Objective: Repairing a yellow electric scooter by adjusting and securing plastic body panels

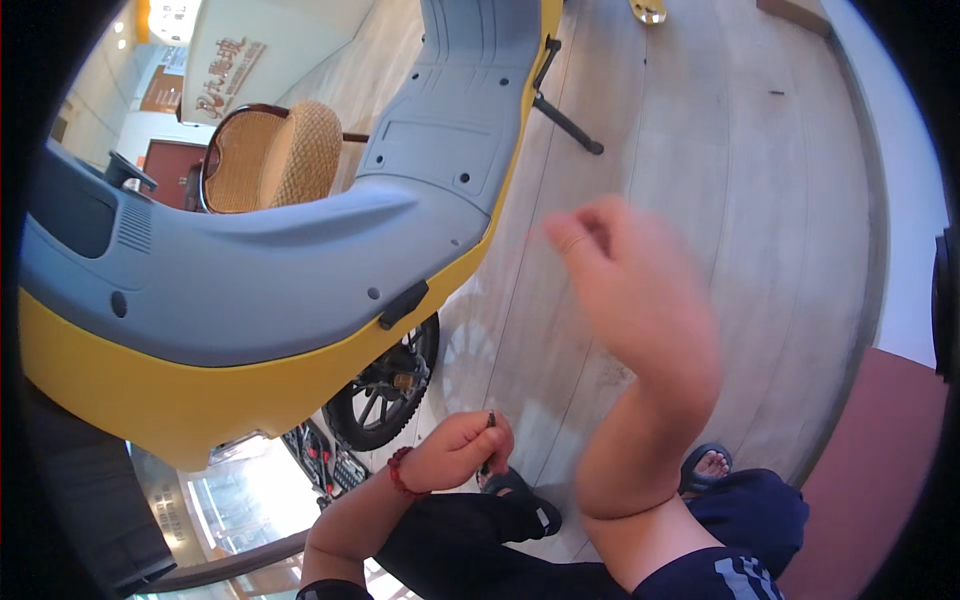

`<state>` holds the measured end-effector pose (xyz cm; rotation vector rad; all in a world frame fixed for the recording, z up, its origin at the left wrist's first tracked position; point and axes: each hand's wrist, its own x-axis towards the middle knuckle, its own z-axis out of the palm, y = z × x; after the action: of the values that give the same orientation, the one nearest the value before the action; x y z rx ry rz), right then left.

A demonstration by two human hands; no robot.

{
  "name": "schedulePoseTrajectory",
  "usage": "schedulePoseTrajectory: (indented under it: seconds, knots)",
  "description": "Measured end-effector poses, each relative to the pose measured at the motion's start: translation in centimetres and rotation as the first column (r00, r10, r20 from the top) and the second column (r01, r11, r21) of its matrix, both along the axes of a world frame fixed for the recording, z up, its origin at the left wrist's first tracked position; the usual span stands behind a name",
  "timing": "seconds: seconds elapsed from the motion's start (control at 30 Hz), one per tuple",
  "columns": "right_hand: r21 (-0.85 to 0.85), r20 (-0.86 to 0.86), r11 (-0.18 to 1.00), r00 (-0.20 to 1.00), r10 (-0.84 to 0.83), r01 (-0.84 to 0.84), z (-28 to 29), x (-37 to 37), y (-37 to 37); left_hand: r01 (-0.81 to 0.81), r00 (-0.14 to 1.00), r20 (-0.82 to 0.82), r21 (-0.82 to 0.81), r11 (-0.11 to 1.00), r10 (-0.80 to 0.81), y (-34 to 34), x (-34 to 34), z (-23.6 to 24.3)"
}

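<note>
My left hand (465,448), with a red bead bracelet at its wrist, is closed around a thin dark metal rod (491,420). Only its short ends show, so its exact kind is hidden. Raised over the floor to the right is my right hand (635,285), blurred by motion. Its fingers curl into a pinch, and whatever they may hold is too small to make out. A yellow scooter with grey plastic panels (300,270) fills the left side, apart from both hands. Its black-tyred wheel (385,395) stands just beyond my left hand.
An open tool case (330,462) with red-and-black tools lies left of my left forearm. The scooter's black stand (570,125) juts over the plank floor (660,130). A wicker chair (270,158) is behind the scooter. A yellow part (648,11) lies far off, and a reddish-brown panel (870,480) borders the right.
</note>
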<state>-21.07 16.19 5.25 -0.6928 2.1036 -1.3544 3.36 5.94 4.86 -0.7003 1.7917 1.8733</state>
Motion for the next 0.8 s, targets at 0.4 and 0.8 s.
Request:
schedulePoseTrajectory:
  seconds: [0.4,0.8]
  knots:
    - [-0.226,0.366,0.832,0.836,-0.410,0.507,4.9,-0.2,3.7,0.017,0.959,0.281,-0.185,0.983,0.036,2.2,-0.4,-5.4]
    - [-0.010,0.259,0.796,0.771,-0.582,0.605,7.3,3.0,8.3,-0.390,0.799,0.500,0.011,0.921,0.333,7.2,6.9,2.0]
